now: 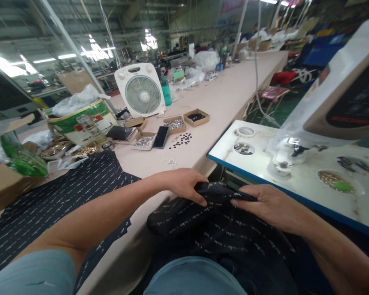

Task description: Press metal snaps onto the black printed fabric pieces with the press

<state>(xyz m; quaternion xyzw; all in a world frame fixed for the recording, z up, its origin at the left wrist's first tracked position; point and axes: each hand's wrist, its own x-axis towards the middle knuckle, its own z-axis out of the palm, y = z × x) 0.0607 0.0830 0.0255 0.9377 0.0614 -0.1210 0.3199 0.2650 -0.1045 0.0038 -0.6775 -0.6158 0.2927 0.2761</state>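
A black garment with small white marks (221, 233) lies across my lap. My left hand (184, 184) is closed on its upper edge, fingers curled over the fabric. My right hand (270, 207) grips the same edge from the right, thumb and fingers pinching the cloth. The two hands sit close together, just in front of the blue-edged white machine table (295, 192). A second spread of the same black printed fabric (58, 196) covers the long table to my left, under my left forearm.
A press machine (335, 102) stands on the white table, with trays of small metal parts (332, 178). On the long pale table (227, 98) are a white fan (141, 92), small boxes of snaps (174, 123), a phone (160, 136), loose black buttons (181, 140) and bags.
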